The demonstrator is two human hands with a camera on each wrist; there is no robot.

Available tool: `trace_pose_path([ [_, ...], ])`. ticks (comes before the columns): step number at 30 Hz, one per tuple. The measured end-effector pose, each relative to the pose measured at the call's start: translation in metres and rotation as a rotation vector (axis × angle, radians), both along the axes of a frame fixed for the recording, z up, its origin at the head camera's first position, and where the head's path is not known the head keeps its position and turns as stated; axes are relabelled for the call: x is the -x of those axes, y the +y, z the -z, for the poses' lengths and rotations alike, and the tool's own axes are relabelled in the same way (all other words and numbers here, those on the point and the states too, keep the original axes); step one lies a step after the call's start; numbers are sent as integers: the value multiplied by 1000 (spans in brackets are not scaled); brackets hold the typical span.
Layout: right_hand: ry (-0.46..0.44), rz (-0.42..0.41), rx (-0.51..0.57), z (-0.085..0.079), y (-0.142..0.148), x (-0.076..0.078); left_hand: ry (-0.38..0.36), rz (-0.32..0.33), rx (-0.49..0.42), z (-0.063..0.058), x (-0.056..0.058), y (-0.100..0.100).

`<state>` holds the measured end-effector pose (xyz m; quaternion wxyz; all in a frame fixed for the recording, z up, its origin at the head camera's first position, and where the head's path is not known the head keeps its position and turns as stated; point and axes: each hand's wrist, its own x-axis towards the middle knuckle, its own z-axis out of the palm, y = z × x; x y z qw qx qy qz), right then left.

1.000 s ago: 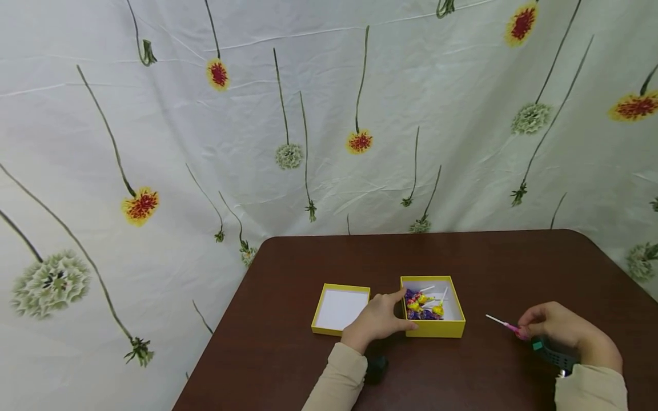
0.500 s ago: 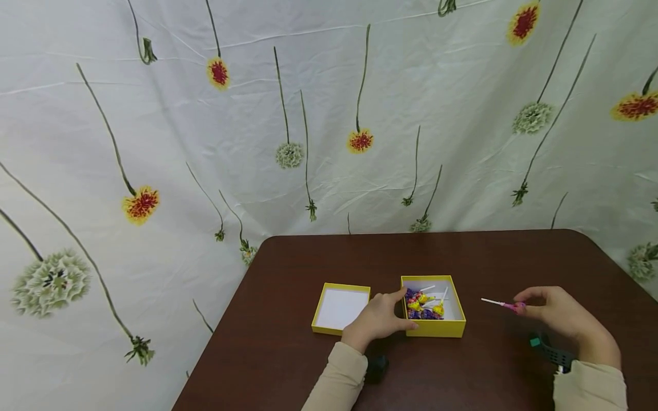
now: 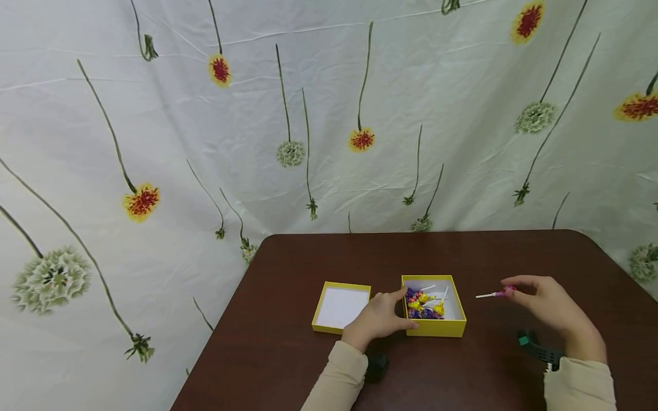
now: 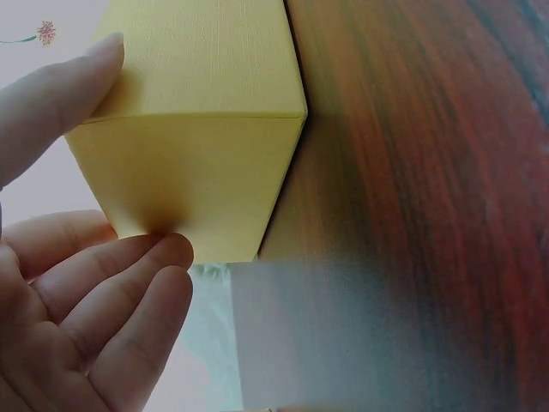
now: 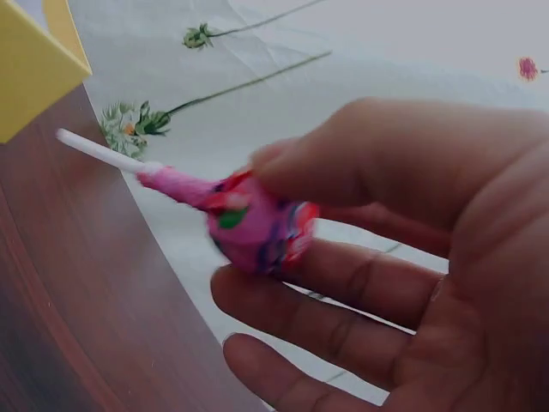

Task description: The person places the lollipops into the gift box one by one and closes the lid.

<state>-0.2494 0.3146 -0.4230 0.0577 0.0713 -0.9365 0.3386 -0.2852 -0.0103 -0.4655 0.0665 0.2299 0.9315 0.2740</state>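
Observation:
A pink-wrapped lollipop [image 5: 249,225] is pinched by its head between the thumb and fingers of my right hand [image 3: 557,308]. Its white stick points left, toward the open yellow box [image 3: 437,329], and the hand is raised over the table on the box's right. My left hand [image 3: 377,319] holds that box at its left front corner. The left wrist view shows the thumb on one yellow face and fingertips against the adjoining one. Inside the box, several lollipops [image 3: 438,309] in purple and yellow wrappers lie mostly toward the left, with white sticks showing.
A shallow yellow lid [image 3: 341,305] with a white inside lies left of the box, beside my left hand. The brown table [image 3: 493,257] reaches back to a white flower-printed cloth [image 3: 329,114].
My right hand has risen and moved left toward the box with the lollipop, whose stick has swung to nearly level. The left hand and the box stay in place.

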Motion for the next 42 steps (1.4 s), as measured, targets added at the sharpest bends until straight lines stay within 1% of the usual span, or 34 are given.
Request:
trace_pose_path([
  [4,36,19,-1,-6,-7,1,8,4,4,-1,0,-1],
  [13,111,63,75,-15,-33,5,25,7,15,-2,0,-2],
  [15,133,56,94,-14,-38,7,23,7,13,-2,0,-2],
  [18,174,49,130,-8,-43,12,17,6,10,-2,0,-2],
  [20,196,30,158,-7,-45,13,14,7,7,-2,-1,-2],
  [22,220,26,185,-7,-50,14,13,9,8,-2,-1,-2],
  [25,247,2,206,-13,-59,12,15,12,10,-2,-1,-2],
  [26,253,9,205,-14,-63,12,16,14,10,-2,0,-2],
  [29,245,2,209,-17,-72,11,16,12,11,-2,0,-2],
  [34,225,6,195,-15,-87,16,14,11,8,0,0,-1],
  [37,216,-22,181,-12,-96,19,15,12,6,1,1,-1],
  [42,170,-85,182,-5,-107,23,14,13,15,1,1,-1],
])
